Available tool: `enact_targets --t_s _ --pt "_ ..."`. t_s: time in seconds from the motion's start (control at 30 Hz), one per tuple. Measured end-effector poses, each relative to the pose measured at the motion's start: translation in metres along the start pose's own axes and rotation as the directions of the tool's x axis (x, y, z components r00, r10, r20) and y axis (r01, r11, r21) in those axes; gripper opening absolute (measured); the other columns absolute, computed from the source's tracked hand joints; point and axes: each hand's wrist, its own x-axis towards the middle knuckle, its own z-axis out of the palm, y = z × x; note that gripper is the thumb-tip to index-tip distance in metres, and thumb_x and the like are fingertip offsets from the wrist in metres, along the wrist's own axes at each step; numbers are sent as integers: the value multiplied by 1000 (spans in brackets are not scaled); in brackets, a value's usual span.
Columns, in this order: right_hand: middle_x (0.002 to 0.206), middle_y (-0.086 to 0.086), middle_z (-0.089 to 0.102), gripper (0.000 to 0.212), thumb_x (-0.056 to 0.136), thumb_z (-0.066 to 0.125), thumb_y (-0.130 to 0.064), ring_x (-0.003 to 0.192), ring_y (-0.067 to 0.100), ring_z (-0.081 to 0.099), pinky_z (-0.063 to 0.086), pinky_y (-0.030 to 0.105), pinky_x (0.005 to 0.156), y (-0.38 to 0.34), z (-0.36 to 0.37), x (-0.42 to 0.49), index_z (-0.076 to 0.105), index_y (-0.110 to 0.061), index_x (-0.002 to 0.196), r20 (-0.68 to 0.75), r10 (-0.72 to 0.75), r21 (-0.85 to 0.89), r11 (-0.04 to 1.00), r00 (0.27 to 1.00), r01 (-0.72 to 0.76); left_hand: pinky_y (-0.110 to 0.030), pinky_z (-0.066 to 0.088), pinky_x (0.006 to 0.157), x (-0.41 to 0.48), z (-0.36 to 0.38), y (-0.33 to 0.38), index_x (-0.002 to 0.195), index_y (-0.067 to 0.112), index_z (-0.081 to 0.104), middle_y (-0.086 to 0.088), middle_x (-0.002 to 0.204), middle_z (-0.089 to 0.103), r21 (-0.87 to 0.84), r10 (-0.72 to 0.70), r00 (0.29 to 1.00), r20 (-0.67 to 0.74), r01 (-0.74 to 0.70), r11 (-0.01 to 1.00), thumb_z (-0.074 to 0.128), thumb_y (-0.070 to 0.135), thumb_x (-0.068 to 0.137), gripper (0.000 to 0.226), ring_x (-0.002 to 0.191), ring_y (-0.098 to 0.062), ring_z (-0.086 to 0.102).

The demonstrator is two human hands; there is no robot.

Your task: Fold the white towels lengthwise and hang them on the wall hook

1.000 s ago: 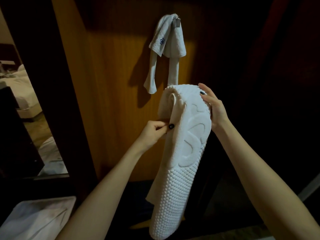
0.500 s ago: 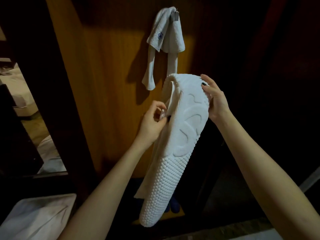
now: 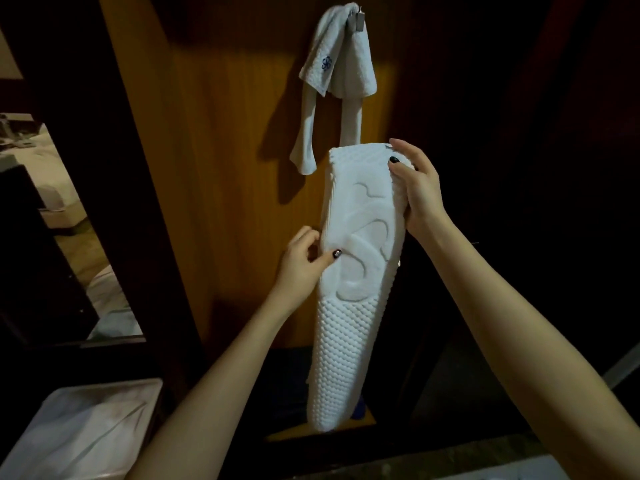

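My right hand [image 3: 417, 194] is clamped on the top right corner of the towel [image 3: 349, 327], thumb laid across the front face and the other fingers wrapped behind. My left hand [image 3: 300, 266] pinches the towel's left edge lower down, thumb pressed on the front beside the raised swirl pattern, fingers curled round the back of the edge. Between the two grips the towel is folded into a long narrow strip. It hangs straight down, the smooth patterned part up by my hands and the knobbly weave running below to its rounded lower end.

Just above the right-hand grip, and behind the strip's top edge, a hung towel [image 3: 341, 71] is draped over the hook [image 3: 359, 18]. Its two tails trail down, and the right tail drops out of sight behind the towel I hold. A small blue emblem shows on its left fold. That hung towel covers nearly all of the hook and lies directly between my strip and it.

Behind both towels stands a lit wooden panel [image 3: 221, 174]. Right of my right hand everything is dark. Far left of my left hand, past a dark frame, I see part of a bed [image 3: 52, 188]. Below my left forearm sits what I take for a bin [image 3: 83, 431] with a white liner, though the light there is poor.
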Motion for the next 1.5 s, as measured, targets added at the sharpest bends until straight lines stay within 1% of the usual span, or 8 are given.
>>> enact_targets --t_s 0.13,0.3,0.47,0.63,0.9,1.03,1.17,1.5 --pt "122 1 61 36 87 60 -6 110 25 64 58 41 87 1 -2 3 68 -36 104 6 -8 -91 996 1000 9 -23 51 78 -7 -6 7 107 35 51 8 109 60 -422 -122 986 116 160 892 71 13 81 40 98 -9 60" --pt "123 -6 54 40 91 60 -12 90 7 69 57 22 69 -2 -7 0 59 -43 116 80 10 -150 989 997 2 -10 40 95 13 -25 32 140 59 19 40 144 23 -317 24 892 452 136 939 73 15 80 92 133 9 33" --pt "132 -1 46 53 93 61 -14 95 12 70 57 25 71 -9 -13 1 45 -45 133 292 125 -118 989 948 -93 -14 44 93 28 -33 51 138 52 29 38 136 36 -350 51 882 468 132 927 64 7 87 76 128 9 41" --pt "129 1 44 72 93 62 -15 84 15 73 57 25 63 -17 -4 -2 24 -40 148 279 212 -201 967 937 -158 -21 49 91 30 -33 53 138 47 31 22 142 36 -390 73 895 439 117 913 60 4 90 71 127 1 45" --pt "130 3 53 51 94 59 -23 107 23 64 58 31 71 -11 -11 -21 43 -33 141 227 360 93 917 905 -388 -44 41 107 33 -33 44 133 39 42 2 150 35 -420 61 913 403 126 899 64 10 87 59 135 -20 41" --pt "118 7 62 53 88 65 -14 90 20 72 57 30 65 -9 -17 -31 50 -42 131 250 321 35 940 914 -339 -40 53 92 35 -34 42 122 34 55 -6 141 49 -520 -33 945 326 209 828 63 9 85 45 120 -24 57" --pt "123 4 62 41 92 62 -18 103 20 69 58 35 75 -6 -18 -40 57 -40 126 252 293 -9 954 922 -301 -42 54 90 34 -42 34 120 28 58 -11 133 57 -499 -58 948 313 216 839 61 6 87 39 115 -26 61" --pt "123 18 61 47 89 53 -1 100 29 67 59 39 80 -38 6 -32 59 -27 128 85 147 101 983 985 -156 -31 53 89 17 -59 3 131 62 34 17 135 55 -544 -100 860 500 401 737 80 27 75 80 126 -16 52"
